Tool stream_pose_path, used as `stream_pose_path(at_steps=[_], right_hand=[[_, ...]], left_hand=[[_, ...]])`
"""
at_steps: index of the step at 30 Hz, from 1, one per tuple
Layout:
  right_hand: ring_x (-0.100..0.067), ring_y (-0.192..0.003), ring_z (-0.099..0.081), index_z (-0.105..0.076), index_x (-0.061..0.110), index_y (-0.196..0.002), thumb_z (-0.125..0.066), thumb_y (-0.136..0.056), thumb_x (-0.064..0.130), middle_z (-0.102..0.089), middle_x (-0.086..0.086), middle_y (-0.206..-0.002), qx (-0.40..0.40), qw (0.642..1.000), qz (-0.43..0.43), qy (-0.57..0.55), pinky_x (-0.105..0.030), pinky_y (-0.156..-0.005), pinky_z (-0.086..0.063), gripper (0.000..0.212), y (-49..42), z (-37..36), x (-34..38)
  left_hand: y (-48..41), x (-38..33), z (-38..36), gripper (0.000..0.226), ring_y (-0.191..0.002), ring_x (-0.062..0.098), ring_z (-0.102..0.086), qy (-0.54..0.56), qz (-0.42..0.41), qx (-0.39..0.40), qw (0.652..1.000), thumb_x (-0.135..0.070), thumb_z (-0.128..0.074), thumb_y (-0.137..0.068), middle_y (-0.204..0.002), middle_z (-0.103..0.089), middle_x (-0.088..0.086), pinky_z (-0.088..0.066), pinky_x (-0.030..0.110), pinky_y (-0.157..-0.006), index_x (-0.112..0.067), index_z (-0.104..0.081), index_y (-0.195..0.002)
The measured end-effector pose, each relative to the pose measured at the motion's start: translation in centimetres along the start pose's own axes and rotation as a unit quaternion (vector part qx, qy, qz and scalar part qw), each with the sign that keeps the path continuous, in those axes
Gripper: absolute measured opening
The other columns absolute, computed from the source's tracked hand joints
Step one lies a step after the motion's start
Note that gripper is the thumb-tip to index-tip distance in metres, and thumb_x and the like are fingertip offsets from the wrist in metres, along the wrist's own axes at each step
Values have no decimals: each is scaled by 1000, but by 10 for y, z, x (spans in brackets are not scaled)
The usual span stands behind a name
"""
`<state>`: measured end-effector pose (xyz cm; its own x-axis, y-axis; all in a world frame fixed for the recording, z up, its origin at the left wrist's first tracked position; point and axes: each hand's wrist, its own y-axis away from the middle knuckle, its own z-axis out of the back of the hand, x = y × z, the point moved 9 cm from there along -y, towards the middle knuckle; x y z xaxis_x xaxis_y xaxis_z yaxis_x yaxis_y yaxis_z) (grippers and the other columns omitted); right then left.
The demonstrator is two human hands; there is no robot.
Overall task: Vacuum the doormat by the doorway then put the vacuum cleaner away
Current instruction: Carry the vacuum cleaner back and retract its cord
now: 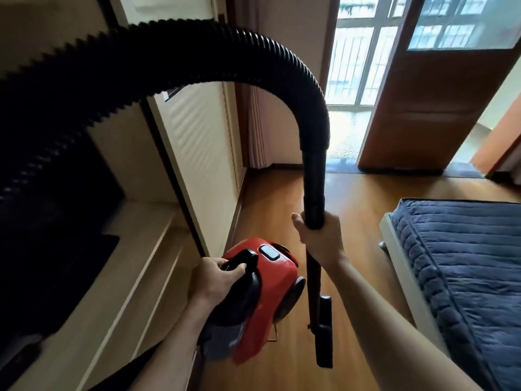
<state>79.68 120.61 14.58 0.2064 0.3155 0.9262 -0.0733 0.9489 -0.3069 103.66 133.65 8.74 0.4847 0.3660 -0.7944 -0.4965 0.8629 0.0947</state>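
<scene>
A: Vacuum cleaner (265,280) — red canister body, black carry handle on top, a grey rectangular button behind the handle, dark wheel on the side facing the floor. Lower part of the body is blurred; looks grey there.

B: Where is it?

A: Off the wooden floor (358,198), carried at about hip level, between the cream cabinet (197,153) on the left and the bed with the blue quilt (462,266) on the right.

B: Hose?

A: Black ribbed hose (225,52) arches high across the view from the left edge, bends down and joins a straight black wand (313,190). The wand hangs roughly upright. A narrow black nozzle (324,334) sits at its lower end, above the floor, just beside the canister.

B: Left hand?

A: Left hand (217,277) comes up from the lower centre, forearm bare, palm down over the handle. Fingers are curled tight around the handle, thumb side towards the camera. It bears the canister.

B: Right hand?

A: Right hand (318,241) reaches forward, arm extended from the lower right. Closed fist around the wand, thumb lifted on the left side of the tube. Wand passes straight through the grip.

B: Doorway?

A: Ahead, an open brown door (428,114) with a glass upper panel; bright windows beyond. A dark strip lies at the threshold; cannot tell if it is the doormat.
</scene>
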Motion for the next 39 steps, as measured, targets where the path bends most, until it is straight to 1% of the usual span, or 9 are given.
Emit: stream_pose_path(at_steps=[3,6,11,14,20,25,32,36,39], right_hand=[[-31,-46,-53,-55,-3,-62,-75,-85,19,-54,-19,-53,-23,1000,-16,-9,-42,-50,-49,37,-37,2,-21],[-23,-44,-51,-55,-2,-60,-75,-83,23,-53,-17,-50,-42,999,-33,-5,-38,-49,-47,39,-77,5,-47],[-38,-49,-58,-56,0,-60,-76,-87,15,-57,-21,-53,-49,998,-30,18,-44,-52,-52,37,-162,10,-97],[-39,-50,-59,-58,0,-60,-76,-87,15,-58,-21,-54,-50,998,-18,21,-47,-52,-53,36,-227,17,-124],[-28,-46,-55,-58,-4,-62,-77,-86,10,-58,-21,-53,-47,998,-38,4,-46,-52,-52,34,-354,44,-164],[-43,-53,-57,-59,-2,-66,-78,-86,13,-57,-25,-57,-35,999,-38,-2,-49,-55,-53,32,-438,55,-188],[-44,-54,-58,-62,0,-67,-79,-85,15,-59,-24,-58,-42,998,-48,18,-52,-55,-55,29,-537,61,-229],[-30,-45,-52,-61,5,-64,-80,-85,19,-56,-13,-51,-61,995,-71,27,-44,-54,-51,31,-597,65,-259],[-19,-42,-52,-61,6,-63,-79,-86,16,-56,-3,-48,-63,994,-83,18,-41,-53,-51,31,-646,58,-277]], left_hand=[[-48,-9,-17,48,-32,1,-47,11,3,8,1000,-33,-81,-77,-33,-48,-13,-30,15,-36,-20,-53,-40],[-94,-17,-39,41,-42,13,-60,15,15,10,1000,-39,-83,-74,-41,-58,-9,-42,26,-43,-15,-63,-46],[-172,-47,-83,38,-44,15,-59,4,31,2,1000,-37,-83,-74,-42,-58,-5,-39,25,-44,-13,-65,-50],[-224,-78,-116,35,-58,19,-69,-20,30,5,999,-41,-81,-72,-56,-70,2,-50,32,-50,-11,-72,-59],[-323,-149,-176,40,-59,19,-69,-62,45,5,997,-45,-79,-73,-58,-70,3,-52,36,-54,-9,-70,-59],[-393,-196,-204,40,-62,22,-69,-57,34,-6,998,-44,-79,-74,-62,-71,7,-51,33,-53,-6,-71,-63],[-488,-237,-243,37,-58,13,-68,-54,14,0,998,-45,-80,-75,-58,-70,-1,-54,32,-55,-12,-73,-62],[-548,-249,-269,38,-51,6,-62,-60,5,10,998,-47,-79,-75,-49,-63,-9,-45,22,-43,-18,-67,-52],[-606,-253,-290,35,-55,6,-65,-55,7,25,998,-50,-79,-73,-54,-67,-9,-54,28,-50,-19,-72,-58]])
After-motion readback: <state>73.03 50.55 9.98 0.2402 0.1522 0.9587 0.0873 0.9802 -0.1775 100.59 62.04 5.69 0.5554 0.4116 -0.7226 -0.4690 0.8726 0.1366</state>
